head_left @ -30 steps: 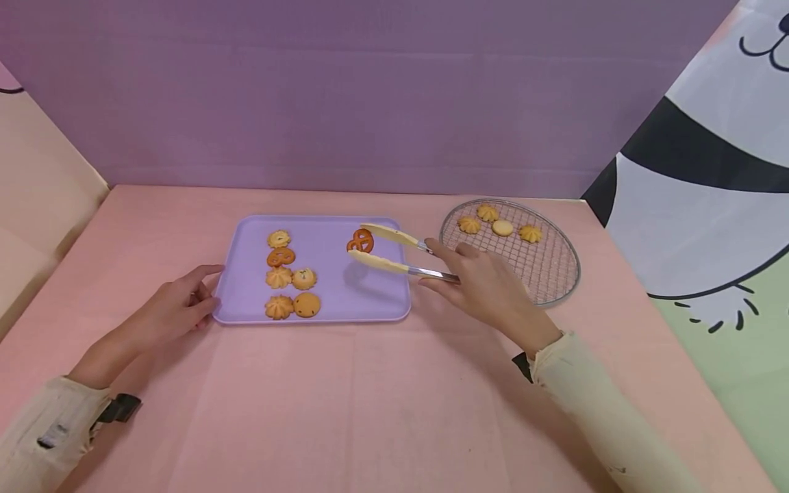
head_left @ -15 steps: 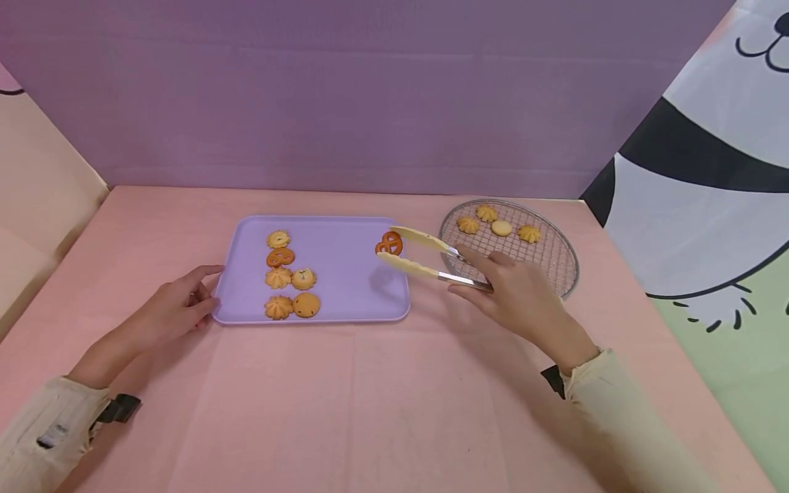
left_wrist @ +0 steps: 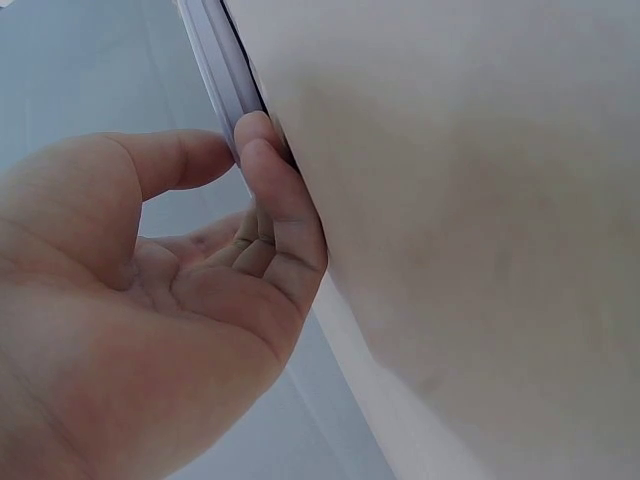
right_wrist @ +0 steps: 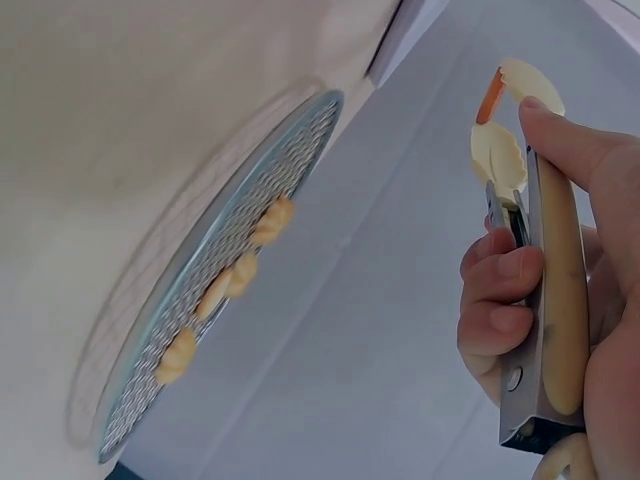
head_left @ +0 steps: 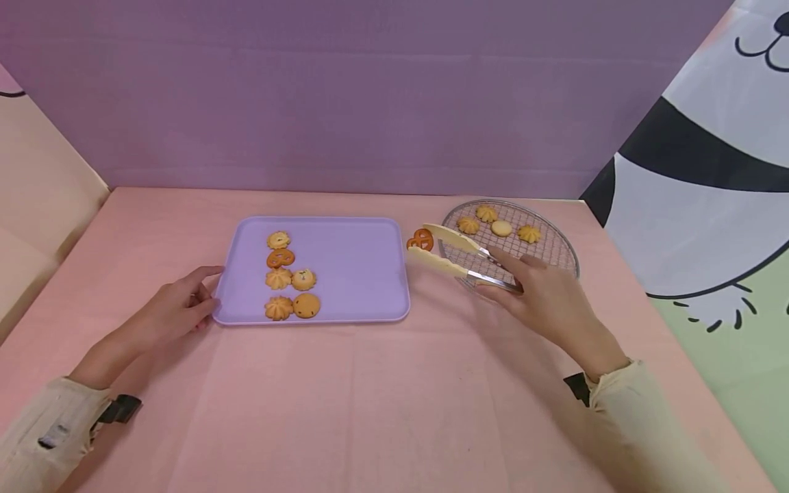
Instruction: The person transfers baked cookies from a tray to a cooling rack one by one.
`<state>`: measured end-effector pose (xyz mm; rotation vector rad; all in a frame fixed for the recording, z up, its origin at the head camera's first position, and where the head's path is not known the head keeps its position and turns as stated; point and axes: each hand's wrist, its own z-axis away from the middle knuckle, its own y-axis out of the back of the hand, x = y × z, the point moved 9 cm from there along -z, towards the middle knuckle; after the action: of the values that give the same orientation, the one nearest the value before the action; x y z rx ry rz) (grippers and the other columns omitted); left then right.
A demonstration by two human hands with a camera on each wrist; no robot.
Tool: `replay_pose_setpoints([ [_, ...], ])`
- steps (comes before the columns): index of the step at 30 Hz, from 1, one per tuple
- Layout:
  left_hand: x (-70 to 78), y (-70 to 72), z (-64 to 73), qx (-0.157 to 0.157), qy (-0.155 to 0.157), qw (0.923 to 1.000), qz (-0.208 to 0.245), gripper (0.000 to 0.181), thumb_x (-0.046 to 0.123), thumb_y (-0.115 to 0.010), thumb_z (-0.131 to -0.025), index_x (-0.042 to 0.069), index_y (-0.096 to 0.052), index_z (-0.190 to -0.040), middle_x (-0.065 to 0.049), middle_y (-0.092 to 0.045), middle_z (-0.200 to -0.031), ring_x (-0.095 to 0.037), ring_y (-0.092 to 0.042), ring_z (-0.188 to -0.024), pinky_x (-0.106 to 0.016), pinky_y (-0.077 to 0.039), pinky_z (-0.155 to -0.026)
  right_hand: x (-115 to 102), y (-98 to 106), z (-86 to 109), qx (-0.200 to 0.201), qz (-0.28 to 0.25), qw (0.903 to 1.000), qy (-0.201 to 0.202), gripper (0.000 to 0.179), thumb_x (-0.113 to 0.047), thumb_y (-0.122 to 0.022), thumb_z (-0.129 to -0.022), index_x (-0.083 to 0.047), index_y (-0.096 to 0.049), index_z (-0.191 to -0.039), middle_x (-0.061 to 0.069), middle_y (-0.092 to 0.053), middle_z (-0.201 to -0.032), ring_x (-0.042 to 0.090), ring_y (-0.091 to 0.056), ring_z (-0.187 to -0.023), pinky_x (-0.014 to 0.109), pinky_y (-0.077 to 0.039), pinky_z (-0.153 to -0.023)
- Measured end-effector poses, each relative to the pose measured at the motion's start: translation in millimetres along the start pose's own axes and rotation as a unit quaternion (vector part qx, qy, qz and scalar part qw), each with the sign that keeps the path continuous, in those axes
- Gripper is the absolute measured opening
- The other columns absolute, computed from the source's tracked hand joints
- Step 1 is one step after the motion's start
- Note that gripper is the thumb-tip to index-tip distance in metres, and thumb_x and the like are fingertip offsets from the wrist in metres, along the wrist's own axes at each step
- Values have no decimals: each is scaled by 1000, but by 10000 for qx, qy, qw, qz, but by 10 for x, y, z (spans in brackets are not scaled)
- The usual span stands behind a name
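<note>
1. Right hand [head_left: 548, 294]: fingers curled firmly round metal tongs [head_left: 453, 239], whose cream tips have wavy edges.
2. Pretzel [head_left: 421, 239]: glossy, red-brown, looped; held between the tong tips, above the table, over the gap between the tray's right edge and the rack's left rim.
3. Left hand [head_left: 169, 311]: thumb and fingers pinching the left edge of the tray [head_left: 360, 274], which is smooth, lilac, low-rimmed, with rounded corners.
4. I count six baked pieces in the tray's left half. Of these, two ridged cookies [head_left: 279, 308] stand in the left column; a flat, round brown cookie [head_left: 306, 306] lies nearest the front edge.
5. Rack [head_left: 518, 253]: round wire mesh, near the table's far right corner. It carries three star-shaped cookies [head_left: 529, 234] and one smooth, pale disc cookie [head_left: 501, 228].
6. Table [head_left: 394, 411]: covered in pink cloth, faintly creased.
</note>
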<state>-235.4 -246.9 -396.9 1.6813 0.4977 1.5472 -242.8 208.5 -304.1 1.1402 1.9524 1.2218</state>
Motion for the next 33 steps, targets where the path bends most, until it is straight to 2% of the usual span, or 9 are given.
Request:
replay_pose_setpoints([
  [9, 18, 21, 6, 42, -21, 10000, 11, 50, 7, -53, -88, 5, -32, -133, -7, -53, -75, -12, -51, -56, -23, -44, -50, 284, -40, 30, -58, 268, 9990, -344, 64, -57, -63, -72, -22, -53, -125, -1, -48, -61, 14, -41, -48, 28, -31, -42],
  [16, 18, 9, 23, 8, -13, 9999, 118, 51, 6, -53, -88, 4, -32, -134, -8, -53, -74, -12, -51, -55, -22, -43, -50, 453, -113, 45, -338, 278, 9969, -651, 65, -62, -56, -75, -22, -53, -126, 3, -54, -65, 17, -45, -51, 30, -32, -40],
  [26, 11, 9, 7, 140, -181, 9997, 61, 49, 5, -54, -87, 4, -34, -132, -6, -53, -72, -11, -51, -53, -23, -44, -49, 621, -224, 53, -441, 179, 9955, -818, 62, -58, -59, -75, -20, -55, -124, 6, -58, -69, 21, -50, -57, 36, -37, -42],
  [33, 1, 11, -1, 80, -89, 9999, 69, 50, 6, -55, -87, 6, -34, -132, -7, -53, -73, -12, -51, -54, -23, -44, -50, 695, -301, 65, -600, 302, 9938, -887, 65, -61, -59, -73, -19, -56, -123, 5, -55, -63, 21, -49, -54, 36, -37, -41],
])
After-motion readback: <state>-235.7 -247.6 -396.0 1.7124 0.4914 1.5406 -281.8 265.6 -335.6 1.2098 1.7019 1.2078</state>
